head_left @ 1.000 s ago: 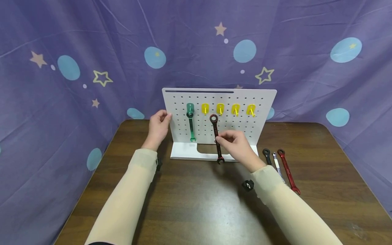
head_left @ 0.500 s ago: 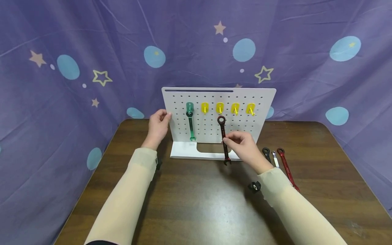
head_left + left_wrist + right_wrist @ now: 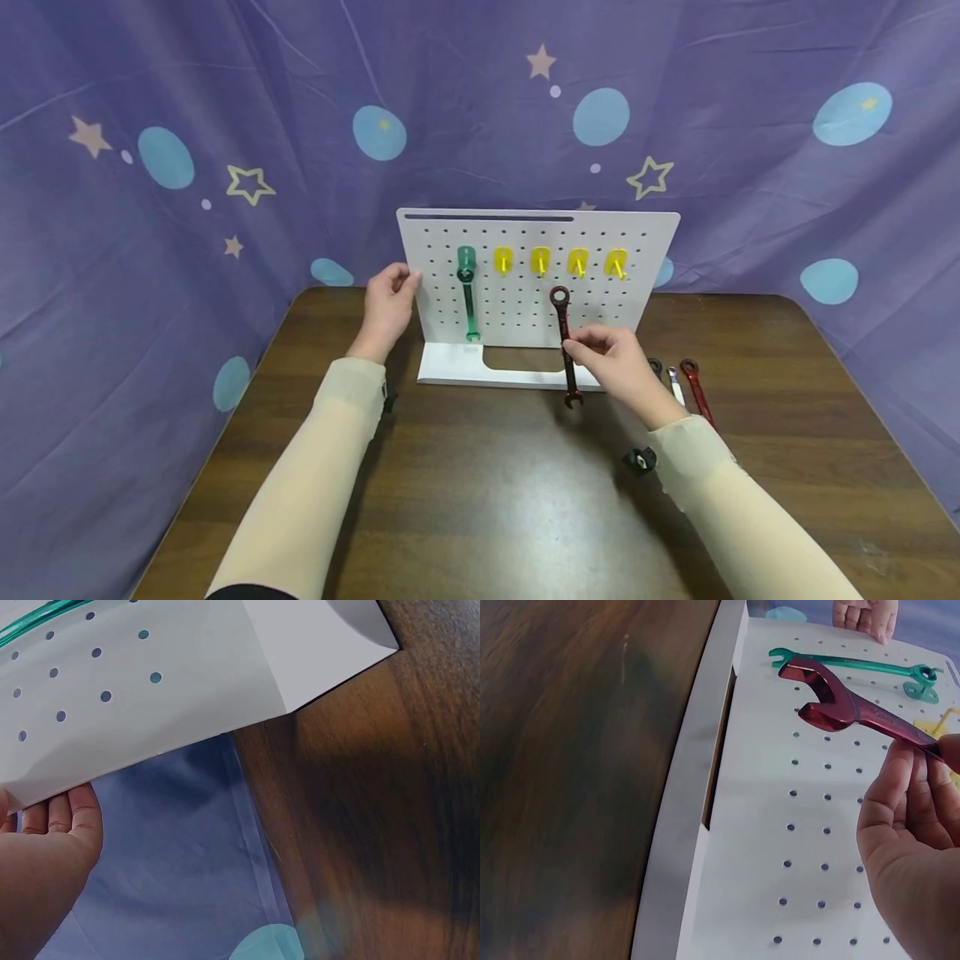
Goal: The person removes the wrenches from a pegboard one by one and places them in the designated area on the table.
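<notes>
My right hand (image 3: 615, 367) pinches a dark red combination wrench (image 3: 566, 325) at mid-shaft between thumb and fingers. Its ring end points up and its open end (image 3: 832, 709) down, in front of the white pegboard (image 3: 525, 325). At the board's left edge my left hand (image 3: 387, 308) grips the rim, the thumb in front and the fingers (image 3: 86, 810) behind. A green wrench (image 3: 469, 308) hangs by its ring from the green hook (image 3: 467, 257). To its right stands a row of several yellow hooks (image 3: 540, 260) with nothing on them, above the held wrench.
Right of the pegboard, a black wrench (image 3: 655, 367), a silver wrench (image 3: 676, 388) with a white shaft and a red wrench (image 3: 697, 392) lie on the wooden table (image 3: 480, 483), partly hidden by my right arm. A purple curtain (image 3: 480, 100) hangs behind.
My right hand has moved rightward and slightly down with the dark red wrench, covering more of the wrenches on the table. My left hand has stayed on the pegboard's edge.
</notes>
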Demonstrator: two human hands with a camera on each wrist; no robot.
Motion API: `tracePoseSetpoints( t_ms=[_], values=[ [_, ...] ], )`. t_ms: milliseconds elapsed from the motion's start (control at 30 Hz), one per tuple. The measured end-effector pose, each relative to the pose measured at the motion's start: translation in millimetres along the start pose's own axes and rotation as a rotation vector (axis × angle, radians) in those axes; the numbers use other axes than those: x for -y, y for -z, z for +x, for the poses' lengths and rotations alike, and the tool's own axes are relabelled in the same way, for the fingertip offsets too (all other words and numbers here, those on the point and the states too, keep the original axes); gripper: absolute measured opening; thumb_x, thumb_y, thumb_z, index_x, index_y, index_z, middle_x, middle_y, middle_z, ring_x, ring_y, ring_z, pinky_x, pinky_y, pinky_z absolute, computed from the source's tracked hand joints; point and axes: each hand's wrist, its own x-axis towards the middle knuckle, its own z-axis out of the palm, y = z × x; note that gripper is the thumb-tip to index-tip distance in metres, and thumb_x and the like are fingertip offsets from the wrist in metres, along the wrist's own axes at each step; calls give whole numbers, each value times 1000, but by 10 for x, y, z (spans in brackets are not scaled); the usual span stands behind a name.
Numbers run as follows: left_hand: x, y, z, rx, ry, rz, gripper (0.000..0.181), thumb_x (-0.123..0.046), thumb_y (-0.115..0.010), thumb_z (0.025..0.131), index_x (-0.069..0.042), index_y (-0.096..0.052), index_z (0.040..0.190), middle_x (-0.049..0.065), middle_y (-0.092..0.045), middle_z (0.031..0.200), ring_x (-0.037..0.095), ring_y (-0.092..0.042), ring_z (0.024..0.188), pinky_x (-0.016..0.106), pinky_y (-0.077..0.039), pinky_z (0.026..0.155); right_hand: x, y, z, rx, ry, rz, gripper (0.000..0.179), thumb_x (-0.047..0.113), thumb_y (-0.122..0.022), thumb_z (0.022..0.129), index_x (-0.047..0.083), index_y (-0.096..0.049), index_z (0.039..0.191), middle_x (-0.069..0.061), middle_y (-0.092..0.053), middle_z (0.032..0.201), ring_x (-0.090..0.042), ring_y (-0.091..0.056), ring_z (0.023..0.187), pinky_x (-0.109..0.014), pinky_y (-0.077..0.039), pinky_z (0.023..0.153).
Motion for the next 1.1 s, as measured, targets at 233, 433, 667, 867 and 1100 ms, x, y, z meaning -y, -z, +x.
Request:
tracePoseSetpoints(
  t_ms=[233, 433, 667, 867, 1100],
  values=[
    [-4, -12, -2, -11, -5, 11, 17, -10, -63, 103, 7, -66, 102, 9, -53, 78, 15, -45, 69, 24, -39, 61, -42, 89, -56, -5, -16, -12, 15, 7, -69, 97, -6, -74, 100, -15, -72, 90, -16, -65, 77, -24, -51, 72],
    [6, -17, 6, -19, -16, 11, 17, -10, -63, 103, 7, -66, 100, 8, -53, 76, 14, -44, 68, 23, -38, 59, -108, 117, -85, -15, -8, -22, 14, 6, -69, 97, -8, -74, 99, -16, -72, 88, -16, -64, 75, -23, -51, 70],
    [-4, -17, 1, -12, -1, 8, 18, -10, -62, 103, 7, -66, 102, 9, -54, 79, 16, -46, 72, 24, -39, 62, -140, 171, -142, -42, -2, 6, 14, 12, -72, 96, -2, -76, 96, -12, -72, 87, -15, -64, 74, -24, -51, 69],
    [-8, -20, -5, -11, 11, 4, 18, -10, -62, 103, 7, -66, 103, 11, -55, 81, 16, -46, 73, 23, -40, 61, 118, 207, -259, -42, -11, 1, 13, 1, -68, 96, -11, -73, 98, -21, -71, 90, -13, -63, 76, -22, -51, 69],
    [-8, -22, -4, -9, 15, 4, 18, -10, -62, 103, 7, -66, 104, 11, -57, 82, 16, -47, 73, 24, -40, 63, 181, 296, -343, -50, -22, -39, 13, -1, -67, 96, -13, -71, 98, -23, -71, 91, -13, -64, 78, -19, -50, 70]
  ],
)
